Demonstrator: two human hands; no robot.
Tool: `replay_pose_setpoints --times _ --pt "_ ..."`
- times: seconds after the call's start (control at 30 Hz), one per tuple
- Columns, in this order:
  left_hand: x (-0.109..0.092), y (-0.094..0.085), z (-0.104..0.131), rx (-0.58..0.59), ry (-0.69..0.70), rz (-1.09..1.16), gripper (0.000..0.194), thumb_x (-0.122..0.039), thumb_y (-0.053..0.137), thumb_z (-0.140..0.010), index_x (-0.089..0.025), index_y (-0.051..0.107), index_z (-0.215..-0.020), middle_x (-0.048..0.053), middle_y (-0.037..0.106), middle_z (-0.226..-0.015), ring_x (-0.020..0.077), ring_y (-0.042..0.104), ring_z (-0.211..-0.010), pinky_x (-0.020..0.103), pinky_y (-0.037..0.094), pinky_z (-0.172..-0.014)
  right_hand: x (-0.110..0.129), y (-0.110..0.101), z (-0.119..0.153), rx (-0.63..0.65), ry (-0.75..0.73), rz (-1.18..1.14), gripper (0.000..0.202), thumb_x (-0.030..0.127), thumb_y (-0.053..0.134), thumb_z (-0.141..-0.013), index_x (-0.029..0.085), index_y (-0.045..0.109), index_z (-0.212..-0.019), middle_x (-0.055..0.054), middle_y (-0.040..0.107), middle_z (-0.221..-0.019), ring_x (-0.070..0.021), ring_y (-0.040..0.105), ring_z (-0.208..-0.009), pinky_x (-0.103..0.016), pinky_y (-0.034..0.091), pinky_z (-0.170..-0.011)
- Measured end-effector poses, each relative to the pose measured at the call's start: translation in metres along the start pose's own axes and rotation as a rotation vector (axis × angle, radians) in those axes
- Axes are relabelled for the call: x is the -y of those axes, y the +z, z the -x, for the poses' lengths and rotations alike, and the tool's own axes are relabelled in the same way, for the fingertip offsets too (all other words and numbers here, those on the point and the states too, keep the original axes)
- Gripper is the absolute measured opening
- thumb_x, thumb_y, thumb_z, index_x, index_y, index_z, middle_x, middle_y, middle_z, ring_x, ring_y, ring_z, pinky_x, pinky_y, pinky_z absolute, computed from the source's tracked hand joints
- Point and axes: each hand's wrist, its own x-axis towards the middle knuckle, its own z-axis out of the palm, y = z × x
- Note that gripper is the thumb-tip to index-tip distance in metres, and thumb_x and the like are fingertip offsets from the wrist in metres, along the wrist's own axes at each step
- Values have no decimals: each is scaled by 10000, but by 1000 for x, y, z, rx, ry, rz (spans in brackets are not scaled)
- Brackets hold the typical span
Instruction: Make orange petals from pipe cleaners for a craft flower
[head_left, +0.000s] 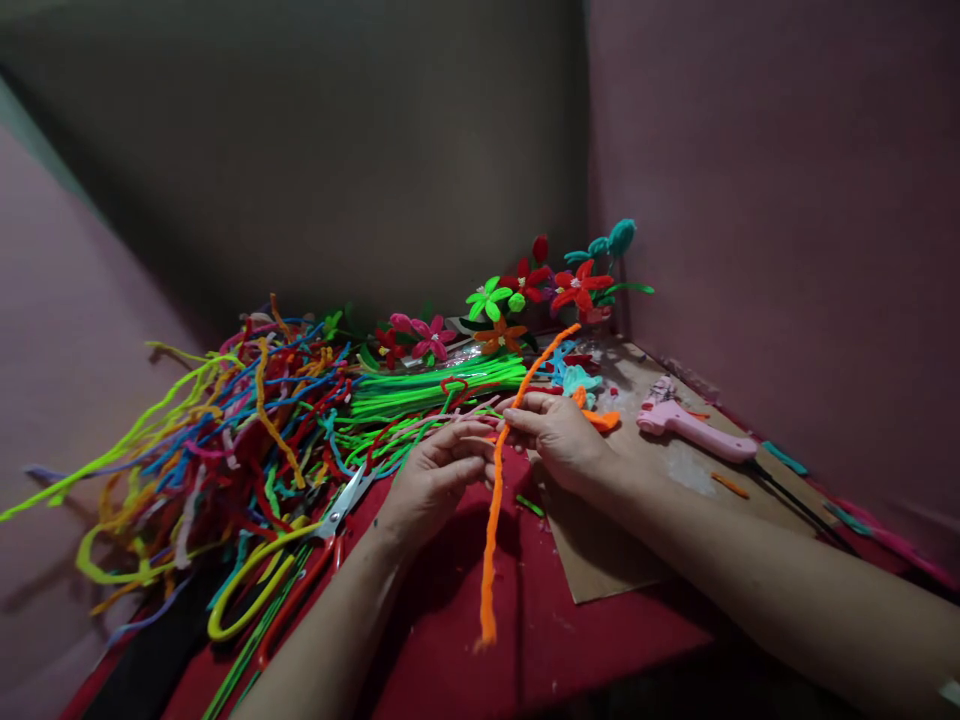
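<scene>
- Broadly, a red tabletop point(442, 640) carries everything; clock positions here are read from between the left hand point(442, 470) and the right hand point(555, 435).
- Toward nine o'clock sprawls a tangled heap of coloured fuzzy stems point(225, 450), perhaps pushed aside to leave working room.
- Toward four o'clock lies a brown board point(600, 570), likely there to guard the table beneath the tool on it.
- At about twelve to one o'clock sit the fuzzy flowers point(581, 285), seemingly set back out of the way.
- Toward ten o'clock, green stems point(435, 385) lie mostly side by side, perhaps for easy picking.
- At eight o'clock rest scissors point(342, 507), blades pointing inward, probably for quick reach.
- The right hand pinches with thumb and fingertips together, seemingly to steady what it holds.
- The left hand's fingers are loosely curled and parted beside that grip; whether they hold anything cannot be told.
- At three o'clock a pink glue gun point(697, 435) lies on its side on the board.
- The orange stem point(491, 540) is in the right hand's pinch, one end toward one o'clock, the other hanging toward six; a grip partway along probably balances it.
- A green snippet point(530, 505) lies at five o'clock.
</scene>
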Motion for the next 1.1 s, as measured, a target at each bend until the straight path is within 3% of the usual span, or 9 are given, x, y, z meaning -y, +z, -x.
replay_pose_setpoints --times 0.07,0.2,0.3,0.4,0.47,0.53,0.63,0.9,1.1 --pt "0 6 2 -2 9 -117 310 -96 694 -630 -186 661 -925 38 681 -876 158 626 -793 270 495 -748 0 0 0 -7 -4 0 179 275 662 -662 133 647 -769 -11 617 -658 -88 523 -556 -225 391 -555" --pt "-1 17 6 -76 40 -322 166 -134 698 -635 -174 701 -796 32 680 -837 158 625 -783 256 496 -747 2 3 4 -42 10 61 161 254 650 -654 131 652 -758 8 583 -594 -76 475 -506 -216 366 -516" --pt "1 17 6 -200 94 -315 84 -194 670 -684 -168 689 -762 8 657 -688 117 598 -586 246 505 -618 5 4 7 5 -20 215 110 223 612 -663 133 664 -700 19 551 -558 -72 434 -496 -216 329 -496" --pt "4 11 3 -283 136 -258 127 -241 667 -696 -160 670 -793 18 667 -753 100 571 -496 239 491 -483 7 6 11 143 -65 405 121 210 572 -688 157 661 -627 16 548 -551 -93 445 -532 -234 343 -530" --pt "5 7 1 -278 123 -242 170 -261 671 -694 -149 650 -820 28 668 -775 104 576 -492 226 475 -424 7 8 13 202 -93 485 171 218 552 -715 168 645 -581 12 548 -546 -104 454 -548 -251 356 -562" --pt "5 5 0 -260 76 -237 195 -275 671 -694 -133 626 -820 15 649 -662 110 568 -463 216 461 -386 6 8 14 223 -90 513 230 239 532 -745 167 620 -544 7 541 -525 -106 452 -532 -259 354 -559" --pt "4 5 0 -250 16 -226 205 -276 675 -688 -121 599 -798 1 618 -562 114 558 -436 213 461 -375 0 9 14 260 8 477 240 259 509 -768 164 619 -577 -5 558 -528 -101 453 -483 -249 346 -503" --pt "5 4 2 -241 -4 -230 218 -322 662 -696 -133 589 -778 -8 592 -559 109 550 -435 211 464 -375 -7 7 14 203 106 515 250 235 551 -739 153 582 -505 -2 529 -435 -88 438 -386 -222 319 -411" --pt "2 4 2 -175 -8 -335 205 -347 619 -738 -149 597 -789 -19 582 -591 85 525 -429 188 438 -378 0 8 15 286 73 517 290 214 544 -744 176 562 -457 16 503 -388 -98 446 -393 -242 329 -438"
